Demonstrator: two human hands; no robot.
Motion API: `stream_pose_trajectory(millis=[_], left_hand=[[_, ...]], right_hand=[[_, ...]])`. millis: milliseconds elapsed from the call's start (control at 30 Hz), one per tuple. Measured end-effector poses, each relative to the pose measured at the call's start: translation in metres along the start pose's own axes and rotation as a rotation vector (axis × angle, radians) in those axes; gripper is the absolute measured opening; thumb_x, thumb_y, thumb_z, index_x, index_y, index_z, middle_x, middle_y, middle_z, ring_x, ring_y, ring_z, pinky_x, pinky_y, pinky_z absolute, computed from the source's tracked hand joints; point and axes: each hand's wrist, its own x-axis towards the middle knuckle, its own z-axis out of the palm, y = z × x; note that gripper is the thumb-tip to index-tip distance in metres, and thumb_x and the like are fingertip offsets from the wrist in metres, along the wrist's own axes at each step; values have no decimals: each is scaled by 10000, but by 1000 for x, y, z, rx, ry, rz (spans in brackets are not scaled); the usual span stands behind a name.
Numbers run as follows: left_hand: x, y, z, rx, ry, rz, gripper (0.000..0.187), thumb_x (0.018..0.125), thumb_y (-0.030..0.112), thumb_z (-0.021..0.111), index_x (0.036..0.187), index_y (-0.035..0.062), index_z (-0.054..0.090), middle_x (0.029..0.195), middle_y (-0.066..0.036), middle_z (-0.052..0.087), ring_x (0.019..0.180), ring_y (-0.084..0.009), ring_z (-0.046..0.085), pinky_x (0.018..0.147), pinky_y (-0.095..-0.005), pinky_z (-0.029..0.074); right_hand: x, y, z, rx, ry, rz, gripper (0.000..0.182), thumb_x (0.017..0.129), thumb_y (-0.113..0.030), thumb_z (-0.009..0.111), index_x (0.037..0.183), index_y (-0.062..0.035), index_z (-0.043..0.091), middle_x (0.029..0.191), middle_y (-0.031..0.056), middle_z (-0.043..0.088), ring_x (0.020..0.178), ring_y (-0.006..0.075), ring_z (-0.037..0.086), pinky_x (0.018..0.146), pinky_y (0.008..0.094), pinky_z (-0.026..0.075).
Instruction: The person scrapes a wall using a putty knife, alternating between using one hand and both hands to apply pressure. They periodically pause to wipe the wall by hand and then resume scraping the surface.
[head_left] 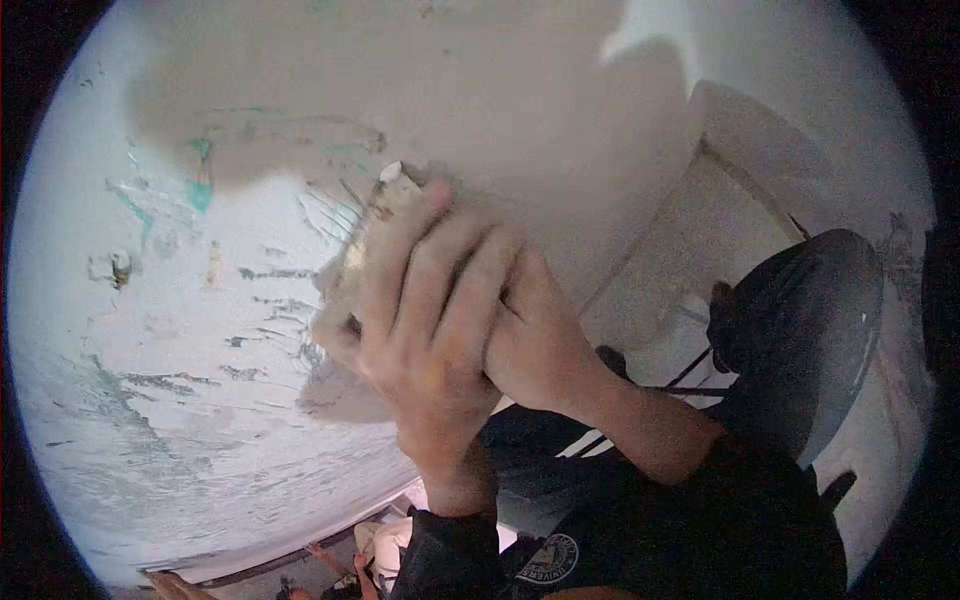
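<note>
Your two hands are stacked together against the wall (180,330). Your left hand (430,320) is on top, with its fingers (415,265) lying close together and bent over a flat tool (375,225). The tool is pale and smeared. Its top end pokes out just above your fingertips, near the middle of the view, and it is pressed flat on the wall. Your right hand (545,345) sits just behind your left one and touches it. You cannot see its fingers, because the left hand hides them, so you cannot tell if it holds the tool too.

The wall is white and rough, with grey scratches and a few green spots (200,190). A smooth tan patch (430,100) covers the top part of the wall, and the tool sits right at its lower edge. A small tan smear (340,395) is just under your hands.

Both your sleeves (700,510) are dark. To the right, near your right arm, there is a big round dark thing (810,330). It is too blurry to tell what it is.
</note>
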Motion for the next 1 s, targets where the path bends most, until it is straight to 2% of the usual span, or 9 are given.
stream_pose_trajectory(millis=[100,133,167,267,433,667,733,833,1000], left_hand=[[-6,5,-4,-12,4,-3,232,711,262,736,941,245,751,1106,68,705,1154,-145,614,902,-378,286],[-10,3,0,-14,11,-18,240,712,267,732,951,255,748,1112,80,697,1163,-141,608,888,-388,293],[-8,-1,5,-22,36,-18,240,712,267,732,951,255,748,1112,80,697,1163,-141,608,888,-388,293],[4,-4,-3,13,20,56,240,717,282,713,954,257,743,1101,81,688,1174,-139,602,876,-390,295],[4,2,0,-40,-43,79,239,735,249,684,969,248,731,1089,81,682,1179,-132,599,880,-404,299],[16,5,2,-6,-63,109,250,736,230,687,981,250,733,1116,81,677,1186,-121,583,916,-407,309],[20,2,4,36,-74,118,249,733,243,693,978,252,737,1121,89,678,1190,-118,578,917,-402,308],[5,14,7,-34,-46,75,261,720,243,705,978,255,737,1121,88,679,1188,-120,578,926,-407,307],[21,4,2,23,-89,84,273,722,197,700,992,231,727,1191,78,658,1228,-130,543,967,-425,296]], right_hand=[[-9,8,-1,99,-24,102,208,874,-107,591,965,80,590,913,283,663,924,436,674,785,470,528],[-5,6,-6,72,-162,157,222,888,-91,572,1032,78,576,960,285,654,963,424,662,820,465,519],[-1,7,-5,55,-163,138,222,888,-91,572,1032,78,576,960,285,654,963,424,662,820,465,519],[-2,1,0,-56,-57,60,239,897,-84,558,1071,79,569,979,278,651,975,406,660,834,454,514],[0,3,1,164,31,32,228,918,-88,536,1069,79,577,983,253,653,947,361,666,828,441,513],[7,12,-12,175,-11,110,224,930,-78,523,1073,87,575,1002,250,650,979,328,658,848,421,509],[15,2,-18,90,-142,152,277,1022,-157,501,1221,35,525,1173,167,613,1102,224,602,918,347,508],[0,3,-28,131,-185,203,286,1022,-156,500,1234,35,510,1157,169,610,1102,235,600,932,356,500],[16,18,-7,1,-21,141,297,1023,-193,509,1204,41,534,1177,173,606,1079,224,604,921,362,501]])
